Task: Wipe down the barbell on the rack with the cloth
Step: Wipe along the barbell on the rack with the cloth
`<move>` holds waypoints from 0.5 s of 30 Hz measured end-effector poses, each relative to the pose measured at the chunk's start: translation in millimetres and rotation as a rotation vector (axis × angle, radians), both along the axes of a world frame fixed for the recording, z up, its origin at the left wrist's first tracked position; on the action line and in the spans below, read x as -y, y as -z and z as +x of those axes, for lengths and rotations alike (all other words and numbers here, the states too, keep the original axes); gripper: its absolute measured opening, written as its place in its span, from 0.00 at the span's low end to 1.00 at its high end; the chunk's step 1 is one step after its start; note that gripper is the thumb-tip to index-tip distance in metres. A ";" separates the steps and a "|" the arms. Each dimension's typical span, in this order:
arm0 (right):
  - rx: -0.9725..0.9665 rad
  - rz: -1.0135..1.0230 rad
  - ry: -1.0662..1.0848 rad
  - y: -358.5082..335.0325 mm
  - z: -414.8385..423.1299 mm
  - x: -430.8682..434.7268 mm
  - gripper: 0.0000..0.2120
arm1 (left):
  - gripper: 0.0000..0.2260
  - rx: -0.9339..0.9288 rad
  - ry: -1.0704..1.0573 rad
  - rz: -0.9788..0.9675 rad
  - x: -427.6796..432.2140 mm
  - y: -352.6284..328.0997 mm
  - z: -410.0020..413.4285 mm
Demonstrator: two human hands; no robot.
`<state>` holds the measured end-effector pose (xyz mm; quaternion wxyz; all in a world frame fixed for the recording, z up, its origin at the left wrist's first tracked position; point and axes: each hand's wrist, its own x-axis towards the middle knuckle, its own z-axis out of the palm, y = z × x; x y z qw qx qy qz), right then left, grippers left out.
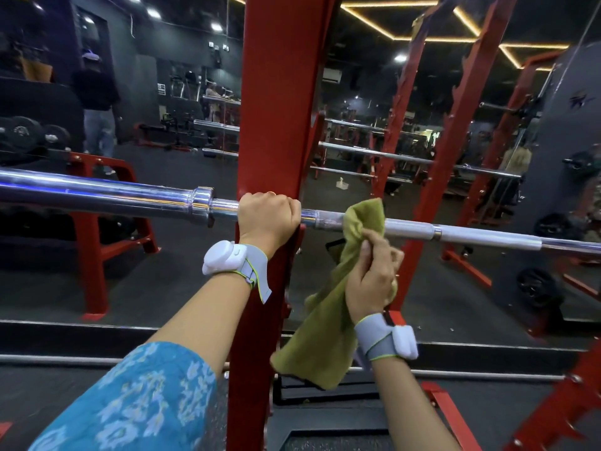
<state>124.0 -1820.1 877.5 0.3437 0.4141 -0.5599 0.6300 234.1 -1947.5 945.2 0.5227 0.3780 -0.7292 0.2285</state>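
Both hands are busy. The person's left hand [268,216] is wrapped tight round the long shiny silver metal barbell [113,195], on the thin part just beside the fat end. The right hand [374,278] squeezes a soft green towel cloth [325,330]. The cloth's top end lies over the bar, just to the right of the left hand, and the rest hangs down loose.

The cloth looks light and floppy, so it will likely work best bunched up and folded round the bar. The barbell looks heavy, hard and slippery, and it might roll, so holding the thin part to steady it seems wise.

The bar lies level in front of the tall red metal rack post [276,92]. Farther back, what looks like a mirror wall [182,92] shows more bars.
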 end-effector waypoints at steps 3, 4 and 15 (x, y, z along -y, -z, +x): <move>0.267 0.003 -0.204 30.2 12.8 6.6 0.10 | 0.20 0.005 0.003 0.002 -0.4 0.6 -0.2; 0.426 -0.033 -0.291 34.7 13.4 12.3 0.09 | 0.20 0.006 0.006 0.003 -0.5 0.3 -0.3; 1.288 0.137 -0.603 11.2 -53.3 38.4 0.11 | 0.19 -0.019 0.008 -0.017 -0.7 0.5 0.5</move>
